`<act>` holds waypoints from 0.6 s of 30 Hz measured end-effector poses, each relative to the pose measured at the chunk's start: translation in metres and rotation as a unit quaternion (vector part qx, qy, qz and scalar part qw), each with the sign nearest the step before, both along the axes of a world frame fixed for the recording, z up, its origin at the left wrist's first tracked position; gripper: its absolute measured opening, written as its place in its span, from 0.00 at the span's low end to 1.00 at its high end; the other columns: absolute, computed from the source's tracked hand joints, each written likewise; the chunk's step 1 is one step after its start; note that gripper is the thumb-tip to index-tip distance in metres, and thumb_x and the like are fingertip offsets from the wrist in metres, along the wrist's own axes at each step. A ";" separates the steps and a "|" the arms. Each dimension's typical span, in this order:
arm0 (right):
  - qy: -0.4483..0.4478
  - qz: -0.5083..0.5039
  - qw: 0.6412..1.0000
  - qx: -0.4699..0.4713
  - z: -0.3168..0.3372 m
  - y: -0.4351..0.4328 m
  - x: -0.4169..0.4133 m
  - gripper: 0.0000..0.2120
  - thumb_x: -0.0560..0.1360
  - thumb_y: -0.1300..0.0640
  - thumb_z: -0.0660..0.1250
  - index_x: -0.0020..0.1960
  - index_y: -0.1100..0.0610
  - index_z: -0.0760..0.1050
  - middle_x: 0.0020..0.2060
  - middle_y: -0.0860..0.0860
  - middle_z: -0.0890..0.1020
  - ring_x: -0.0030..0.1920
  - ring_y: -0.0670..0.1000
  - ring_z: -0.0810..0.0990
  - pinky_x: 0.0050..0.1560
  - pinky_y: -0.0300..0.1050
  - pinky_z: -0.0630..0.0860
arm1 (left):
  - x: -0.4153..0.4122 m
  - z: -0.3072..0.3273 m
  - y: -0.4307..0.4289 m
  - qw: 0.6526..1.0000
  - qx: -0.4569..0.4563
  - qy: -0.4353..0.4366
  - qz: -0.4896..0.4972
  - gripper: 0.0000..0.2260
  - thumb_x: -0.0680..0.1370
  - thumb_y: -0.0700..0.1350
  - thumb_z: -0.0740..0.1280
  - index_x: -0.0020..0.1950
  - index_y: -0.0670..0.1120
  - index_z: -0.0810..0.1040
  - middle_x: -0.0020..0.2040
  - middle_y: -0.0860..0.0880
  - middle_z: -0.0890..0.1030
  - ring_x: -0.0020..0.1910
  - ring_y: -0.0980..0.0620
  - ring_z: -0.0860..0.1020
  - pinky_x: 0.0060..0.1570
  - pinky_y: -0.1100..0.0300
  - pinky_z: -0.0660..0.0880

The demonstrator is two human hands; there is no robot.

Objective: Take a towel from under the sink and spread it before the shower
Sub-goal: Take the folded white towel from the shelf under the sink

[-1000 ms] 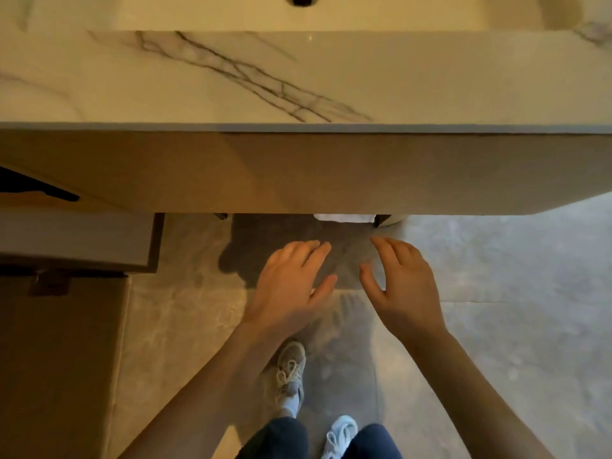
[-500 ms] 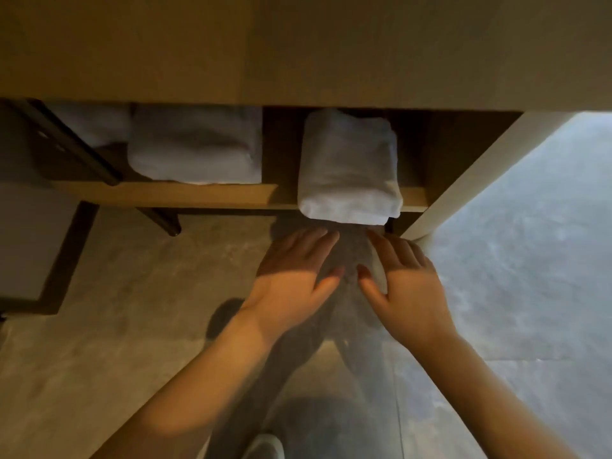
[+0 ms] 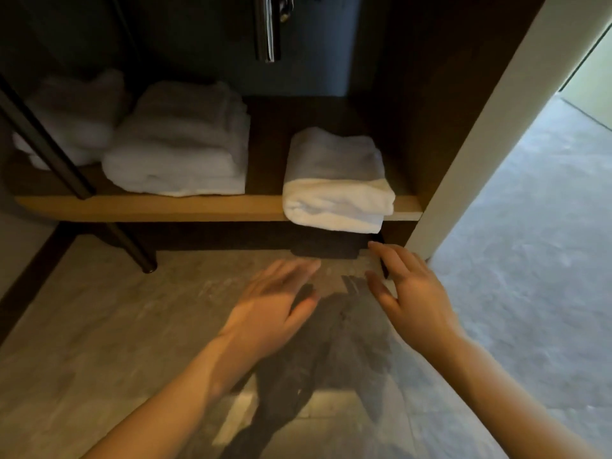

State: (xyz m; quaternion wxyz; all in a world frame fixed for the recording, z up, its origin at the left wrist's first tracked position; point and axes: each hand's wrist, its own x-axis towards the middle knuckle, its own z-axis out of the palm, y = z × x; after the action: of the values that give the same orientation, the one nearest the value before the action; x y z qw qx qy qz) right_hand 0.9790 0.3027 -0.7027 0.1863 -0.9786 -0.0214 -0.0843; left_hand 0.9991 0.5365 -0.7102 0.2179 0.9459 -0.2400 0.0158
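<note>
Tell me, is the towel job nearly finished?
Not nearly. Done: only getting close to the shelf. In hand: the left hand and right hand reach, open, toward the folded towel at the shelf's right end, touching nothing. Left: grip it, lift it out, carry it and spread it before the shower, which is out of view.

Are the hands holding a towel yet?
No. The left hand and right hand are open, holding nothing, just short of the folded towel on the shelf.
</note>
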 end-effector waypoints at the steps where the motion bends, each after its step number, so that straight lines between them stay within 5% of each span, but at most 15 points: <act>1: -0.010 -0.001 1.000 0.004 0.009 -0.002 0.004 0.25 0.78 0.36 0.51 0.73 0.42 0.60 0.69 0.46 0.72 0.66 0.50 0.72 0.62 0.44 0.70 | 0.009 0.008 -0.002 1.000 -0.014 0.003 0.006 0.26 0.78 0.63 0.49 0.75 0.58 0.64 0.72 0.55 0.69 0.70 0.57 0.63 0.66 0.62 0.58; 7: -0.053 -0.023 0.995 0.084 0.051 0.000 0.056 0.30 0.76 0.34 0.49 0.74 0.44 0.62 0.72 0.50 0.70 0.68 0.54 0.72 0.66 0.53 0.73 | 0.068 0.037 -0.008 0.992 -0.095 -0.059 0.054 0.21 0.80 0.60 0.56 0.72 0.56 0.67 0.69 0.54 0.72 0.66 0.55 0.69 0.58 0.61 0.65; 12: -0.098 -0.014 0.986 0.134 0.050 -0.008 0.116 0.24 0.81 0.42 0.56 0.74 0.50 0.65 0.66 0.53 0.75 0.64 0.55 0.75 0.63 0.51 0.74 | 0.117 0.041 -0.013 0.986 -0.126 -0.078 0.071 0.20 0.81 0.57 0.57 0.70 0.51 0.70 0.67 0.49 0.73 0.65 0.49 0.70 0.60 0.55 0.71; 18: 0.014 -0.066 0.983 0.170 0.027 -0.012 0.166 0.22 0.81 0.42 0.55 0.74 0.41 0.62 0.68 0.59 0.70 0.63 0.62 0.73 0.65 0.58 0.72 | 0.156 0.023 -0.029 0.972 -0.192 0.014 0.132 0.19 0.82 0.56 0.58 0.72 0.53 0.70 0.69 0.44 0.71 0.66 0.44 0.69 0.63 0.49 0.71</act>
State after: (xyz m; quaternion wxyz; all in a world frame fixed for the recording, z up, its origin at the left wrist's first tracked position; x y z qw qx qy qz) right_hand 1.1446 0.2909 -0.6752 0.3444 -0.9330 0.0606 -0.0852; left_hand 1.1547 0.5072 -0.6877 0.3949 0.9098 -0.1025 0.0765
